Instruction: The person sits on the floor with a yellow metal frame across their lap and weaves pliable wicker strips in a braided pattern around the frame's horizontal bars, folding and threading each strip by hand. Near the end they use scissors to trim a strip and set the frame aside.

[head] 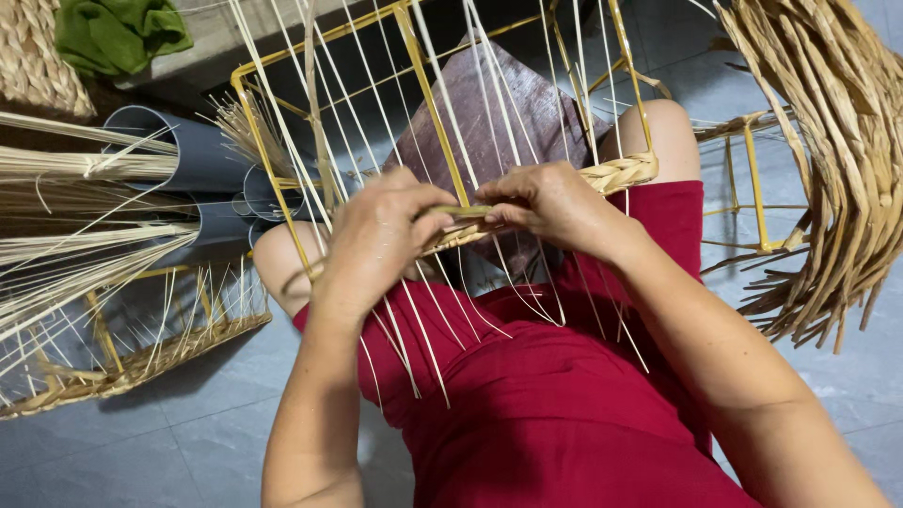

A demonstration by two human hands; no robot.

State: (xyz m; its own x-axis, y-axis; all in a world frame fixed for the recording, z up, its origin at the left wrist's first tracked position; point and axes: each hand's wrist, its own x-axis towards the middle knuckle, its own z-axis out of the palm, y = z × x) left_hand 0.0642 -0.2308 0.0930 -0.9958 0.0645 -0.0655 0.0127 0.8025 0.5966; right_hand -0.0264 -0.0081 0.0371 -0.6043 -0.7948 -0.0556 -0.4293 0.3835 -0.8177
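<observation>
Woven straw band [616, 174]: runs along the yellow wire frame [428, 89] over the lap, its working end between the 2 hands. Left hand [376, 240] and right hand [550, 202] both pinched shut on a straw strand [466, 213] there. Grey tile floor [141, 442] (frame [132, 362] partly woven at left). Band pale gold, plaited; thin uprights splay loose.

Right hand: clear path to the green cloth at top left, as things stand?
Probably not. The right hand pinches the woven band on the yellow wire frame, and the green cloth lies far across, beyond the frame's upright strands and the left hand.
</observation>
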